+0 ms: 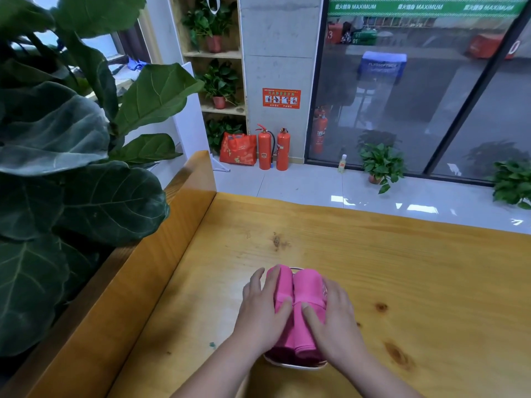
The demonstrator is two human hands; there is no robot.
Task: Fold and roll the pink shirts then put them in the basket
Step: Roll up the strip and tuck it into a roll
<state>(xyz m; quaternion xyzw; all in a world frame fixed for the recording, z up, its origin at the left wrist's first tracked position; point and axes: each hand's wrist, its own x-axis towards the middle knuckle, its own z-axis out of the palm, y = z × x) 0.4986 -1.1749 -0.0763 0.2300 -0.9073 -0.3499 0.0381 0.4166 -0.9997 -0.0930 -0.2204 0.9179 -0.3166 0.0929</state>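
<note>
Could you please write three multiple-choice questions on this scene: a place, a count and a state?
1. Where are the rolled pink shirts? A in the basket B on the floor C on a shelf
2. How many red fire extinguishers stand by the pillar? A one B two C four
3. What do the left hand and right hand do? A press the shirts B hang idle C lift the basket
Answers: A, its rim shows beneath them; B, two stand side by side; A, both lie on the rolls.
</note>
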